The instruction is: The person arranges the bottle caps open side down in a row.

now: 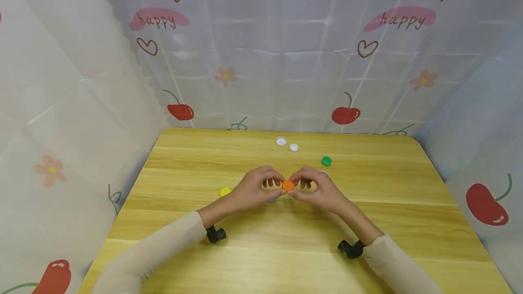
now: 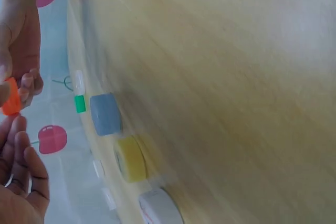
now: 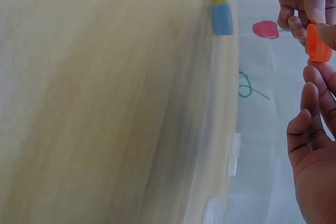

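An orange bottle cap [image 1: 288,186] is held above the table between both hands. My left hand [image 1: 254,188] pinches its left side with thumb and fingertips, while my right hand [image 1: 322,189] pinches the right side. The right wrist view shows the ridged side of the orange cap [image 3: 317,43]. Below the left hand lies a blue cap [image 2: 105,114], mostly covered in the head view. Beside the left wrist sits a yellow cap [image 1: 225,192]. A white cap [image 2: 159,207] next to the yellow one shows in the left wrist view.
Toward the back of the wooden table [image 1: 196,149] lie two white caps, one left [image 1: 281,141] and one right [image 1: 294,147]. A green cap [image 1: 326,161] stands beyond the right hand. A translucent cap [image 3: 212,212] shows in the right wrist view. Printed curtains [image 1: 261,94] surround the table.
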A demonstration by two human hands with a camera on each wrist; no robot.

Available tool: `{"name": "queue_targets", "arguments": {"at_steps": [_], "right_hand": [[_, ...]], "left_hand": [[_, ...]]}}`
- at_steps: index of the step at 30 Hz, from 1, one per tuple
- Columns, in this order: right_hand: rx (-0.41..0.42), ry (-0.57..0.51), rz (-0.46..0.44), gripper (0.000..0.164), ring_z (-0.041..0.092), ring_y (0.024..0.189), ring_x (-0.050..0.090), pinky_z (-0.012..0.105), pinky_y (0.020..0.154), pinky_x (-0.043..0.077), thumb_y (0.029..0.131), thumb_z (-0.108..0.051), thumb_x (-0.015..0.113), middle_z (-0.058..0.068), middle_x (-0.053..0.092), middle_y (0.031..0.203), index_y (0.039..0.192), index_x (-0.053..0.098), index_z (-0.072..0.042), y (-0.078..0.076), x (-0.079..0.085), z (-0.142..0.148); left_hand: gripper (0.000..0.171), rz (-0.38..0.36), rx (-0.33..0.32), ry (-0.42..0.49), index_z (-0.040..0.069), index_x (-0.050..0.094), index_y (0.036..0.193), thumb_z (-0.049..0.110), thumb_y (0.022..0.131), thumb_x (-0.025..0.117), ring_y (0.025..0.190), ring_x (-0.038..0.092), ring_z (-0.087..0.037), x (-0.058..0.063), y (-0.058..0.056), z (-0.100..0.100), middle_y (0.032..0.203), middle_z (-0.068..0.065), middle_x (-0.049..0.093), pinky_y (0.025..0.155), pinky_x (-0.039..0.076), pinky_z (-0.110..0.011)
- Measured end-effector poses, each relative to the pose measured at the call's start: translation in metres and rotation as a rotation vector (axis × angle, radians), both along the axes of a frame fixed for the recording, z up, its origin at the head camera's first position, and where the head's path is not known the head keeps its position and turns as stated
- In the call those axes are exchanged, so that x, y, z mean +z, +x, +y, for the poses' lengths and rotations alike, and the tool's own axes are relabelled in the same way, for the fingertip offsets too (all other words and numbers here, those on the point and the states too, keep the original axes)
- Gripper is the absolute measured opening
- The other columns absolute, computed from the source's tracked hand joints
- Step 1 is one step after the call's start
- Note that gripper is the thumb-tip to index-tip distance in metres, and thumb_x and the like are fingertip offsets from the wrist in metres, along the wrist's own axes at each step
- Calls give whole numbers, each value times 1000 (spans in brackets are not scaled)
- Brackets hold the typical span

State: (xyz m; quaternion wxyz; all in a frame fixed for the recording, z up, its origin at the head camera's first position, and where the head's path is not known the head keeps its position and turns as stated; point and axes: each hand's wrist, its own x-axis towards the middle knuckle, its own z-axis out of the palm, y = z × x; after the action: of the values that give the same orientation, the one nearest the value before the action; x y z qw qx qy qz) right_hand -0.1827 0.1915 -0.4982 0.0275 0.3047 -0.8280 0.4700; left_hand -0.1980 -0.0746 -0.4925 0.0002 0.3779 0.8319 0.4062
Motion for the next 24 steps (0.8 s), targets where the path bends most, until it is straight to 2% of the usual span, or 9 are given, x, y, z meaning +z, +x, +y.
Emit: {"name": "queue_targets", "arguments": {"at_steps": [6, 9, 15, 24], "right_hand": [[28, 227, -15, 27, 19, 87, 64, 28, 77, 53, 89, -23, 88, -11, 71, 104, 111, 74, -27, -3, -4, -3], [38, 333, 3, 28, 17, 90, 63, 27, 80, 54, 88, -24, 88, -10, 70, 104, 112, 73, -24, -4, -5, -6], [27, 456, 21, 26, 15, 89, 62, 26, 80, 52, 90, -32, 88, -8, 70, 103, 110, 74, -23, -4, -5, -11], [26, 498, 15, 23, 12, 87, 63, 26, 79, 52, 93, -33, 86, -9, 71, 103, 110, 75, -22, -7, -11, -11]], "left_hand": [[22, 82, 8, -250, 22, 78, 116, 35, 98, 80, 110, 61, -17, -4, -2, 2, 118, 2, 70, 92, 56, -32], [18, 125, 11, -336, 23, 77, 111, 35, 98, 80, 120, 56, -17, -9, -4, 5, 125, 3, 67, 100, 55, -35], [17, 177, 17, -422, 23, 77, 105, 37, 97, 80, 121, 57, -18, -16, -7, 13, 129, 2, 67, 104, 54, -35], [23, 154, 41, -485, 23, 79, 106, 43, 96, 81, 115, 57, -17, -21, -7, 20, 124, 4, 69, 104, 51, -37]]}}
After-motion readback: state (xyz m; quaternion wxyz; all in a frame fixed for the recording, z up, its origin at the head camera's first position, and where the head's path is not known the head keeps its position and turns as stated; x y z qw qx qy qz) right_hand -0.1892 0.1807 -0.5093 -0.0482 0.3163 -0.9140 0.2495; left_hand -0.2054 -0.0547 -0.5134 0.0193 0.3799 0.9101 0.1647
